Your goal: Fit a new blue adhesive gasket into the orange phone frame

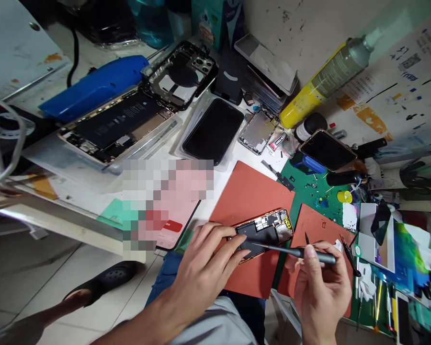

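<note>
An opened phone [256, 235] with an orange-gold frame lies on a red-brown mat [233, 201], its battery and inner boards exposed. My left hand [204, 261] grips the phone's left end, fingertips over the frame and battery; its thumb is hidden. In my right hand [323, 282] is a slim grey screwdriver [294, 251], pinched between thumb and fingers. Its thin shaft points left across the phone's lower edge, the tip close to my left fingertips. Whether the tip touches anything I cannot tell. A dark pointed tip [307, 238] shows just behind the right hand.
Left of the mat lies a lit phone [175, 225], partly pixelated. Behind are a dark-screened phone [213, 130], an opened phone body [118, 122] and a blue tool [96, 86]. A yellow spray can [319, 81] leans at the back. Another person's foot in a black clog [107, 282] shows below.
</note>
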Demonstrator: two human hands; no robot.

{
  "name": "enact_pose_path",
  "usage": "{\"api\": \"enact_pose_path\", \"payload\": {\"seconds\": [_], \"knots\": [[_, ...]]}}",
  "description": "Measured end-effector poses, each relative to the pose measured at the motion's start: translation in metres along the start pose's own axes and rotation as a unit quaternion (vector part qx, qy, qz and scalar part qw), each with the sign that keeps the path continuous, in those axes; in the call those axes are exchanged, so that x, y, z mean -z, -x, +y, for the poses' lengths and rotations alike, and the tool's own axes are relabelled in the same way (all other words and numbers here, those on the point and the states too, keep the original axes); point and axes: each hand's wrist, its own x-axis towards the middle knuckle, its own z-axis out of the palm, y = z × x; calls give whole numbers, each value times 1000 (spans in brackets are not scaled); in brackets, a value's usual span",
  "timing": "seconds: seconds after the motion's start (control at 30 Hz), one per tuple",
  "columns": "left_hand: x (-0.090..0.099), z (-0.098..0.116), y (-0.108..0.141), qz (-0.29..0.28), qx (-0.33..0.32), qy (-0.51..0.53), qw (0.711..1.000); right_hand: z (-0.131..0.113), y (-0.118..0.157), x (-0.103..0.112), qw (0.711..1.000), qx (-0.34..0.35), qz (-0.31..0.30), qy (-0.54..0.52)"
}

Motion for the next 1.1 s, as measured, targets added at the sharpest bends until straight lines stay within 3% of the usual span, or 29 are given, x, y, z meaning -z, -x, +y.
{"api": "enact_pose_path", "payload": {"seconds": [0.2,1.1], "knots": [[1,0,-2,0,25,40,999,8,10,-3,998,-45,-35,-21],[3,-3,-3,-3,36,82,996,6,13,-1,998,-32,-47,-12]]}}
